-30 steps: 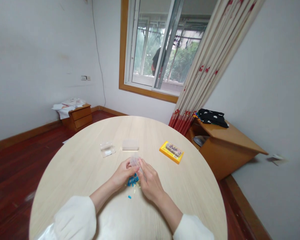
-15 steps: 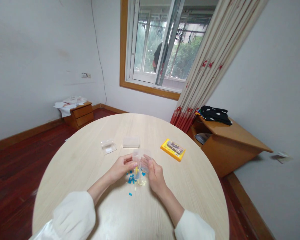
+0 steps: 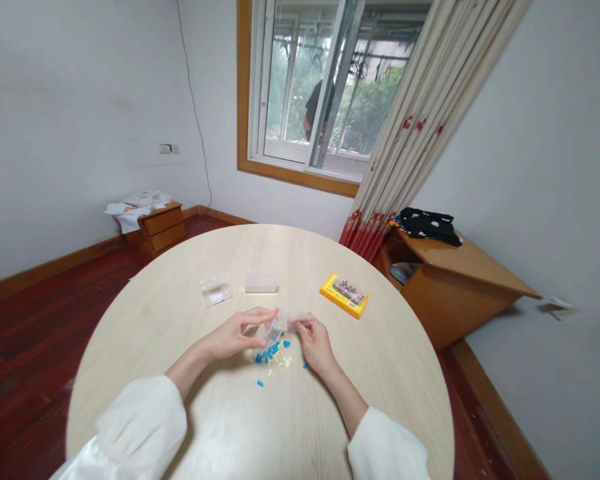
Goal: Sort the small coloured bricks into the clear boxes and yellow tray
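Over the middle of the table, my left hand (image 3: 240, 333) grips a see-through plastic case (image 3: 276, 328), thumb below and fingers above. It is tilted over a small pile of blue pieces (image 3: 266, 355) and pale yellow pieces (image 3: 283, 362). My right hand (image 3: 314, 340) pinches the case's right side, with its fingers closed. Glare and the hands hide the exact shape of the case and whatever is inside. One blue piece (image 3: 260, 383) lies apart, nearer to me, and another (image 3: 305, 365) lies by my right wrist.
On the round table (image 3: 240, 427) stand an open clear case (image 3: 216, 292), a whitish clear box (image 3: 261, 282) and a yellow box (image 3: 345, 295). Beyond are a small drawer cabinet (image 3: 165, 223), a tilted-looking wooden cabinet (image 3: 470, 287) with dark cloth, and a person (image 3: 316, 110) behind the window.
The case has tipped over the pile, and more blue pieces lie under it. My right hand has gone from spread fingers to a pinch on its side. A blue piece now shows by my right wrist.
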Motion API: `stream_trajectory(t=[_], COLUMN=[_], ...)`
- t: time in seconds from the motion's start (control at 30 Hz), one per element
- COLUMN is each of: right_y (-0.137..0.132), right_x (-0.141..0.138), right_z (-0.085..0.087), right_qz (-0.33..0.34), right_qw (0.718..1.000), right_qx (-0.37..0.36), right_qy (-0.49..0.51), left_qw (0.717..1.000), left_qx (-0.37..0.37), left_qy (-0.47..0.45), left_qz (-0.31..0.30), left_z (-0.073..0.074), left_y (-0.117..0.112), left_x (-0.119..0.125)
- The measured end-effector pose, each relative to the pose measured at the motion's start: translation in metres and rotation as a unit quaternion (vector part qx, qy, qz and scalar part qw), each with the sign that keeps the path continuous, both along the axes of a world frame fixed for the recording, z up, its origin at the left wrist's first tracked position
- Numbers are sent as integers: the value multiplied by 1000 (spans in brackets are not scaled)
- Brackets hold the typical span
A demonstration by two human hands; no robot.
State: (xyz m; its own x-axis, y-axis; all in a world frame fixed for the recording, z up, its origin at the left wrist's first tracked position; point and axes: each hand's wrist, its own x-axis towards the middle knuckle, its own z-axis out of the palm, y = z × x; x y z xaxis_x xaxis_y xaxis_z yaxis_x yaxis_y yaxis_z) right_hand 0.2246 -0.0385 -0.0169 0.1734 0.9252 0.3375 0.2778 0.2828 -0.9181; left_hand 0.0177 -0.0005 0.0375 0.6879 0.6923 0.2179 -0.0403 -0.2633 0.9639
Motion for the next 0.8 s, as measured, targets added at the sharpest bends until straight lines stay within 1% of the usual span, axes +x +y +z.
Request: stream_trajectory(t=[0.13,0.2,0.27,0.33,0.4,0.47,0.5,0.57,0.6,0.7,0.8], right_y=[0,0,-1,-2,-5,-8,-9,-11,-11,-7,4], right_x=[0,-1,-5,-11,-19,-26,-29,-34,-36,-35,-26], right_z=[2,6,11,17,23,26,27,27,27,24,20], right_qz=[-4,-20,-29,-25,-1,43,65,87,86,52,17], right_qw=[1000,999,999,993,979,961,952,941,940,940,945], right_qx=[12,22,26,7,-41,-100,-124,-149,-150,-147,-149], right_qy=[-28,-15,35,116,198,255,272,291,295,303,292], left_qw=[998,997,995,980,957,942,939,939,941,951,964], left_qx=[3,-17,-66,-135,-195,-230,-237,-237,-231,-187,-126], left_qy=[25,3,-64,-148,-210,-233,-234,-224,-217,-203,-175], left_qz=[-61,-69,-34,16,53,76,86,105,115,139,153], left_z=[2,1,-1,-3,-3,-2,-2,-2,-2,-7,-17], left_y=[2,2,0,-3,-6,-9,-10,-11,-11,-10,-9], left_x=[-5,-5,-2,2,7,12,13,16,18,23,29])
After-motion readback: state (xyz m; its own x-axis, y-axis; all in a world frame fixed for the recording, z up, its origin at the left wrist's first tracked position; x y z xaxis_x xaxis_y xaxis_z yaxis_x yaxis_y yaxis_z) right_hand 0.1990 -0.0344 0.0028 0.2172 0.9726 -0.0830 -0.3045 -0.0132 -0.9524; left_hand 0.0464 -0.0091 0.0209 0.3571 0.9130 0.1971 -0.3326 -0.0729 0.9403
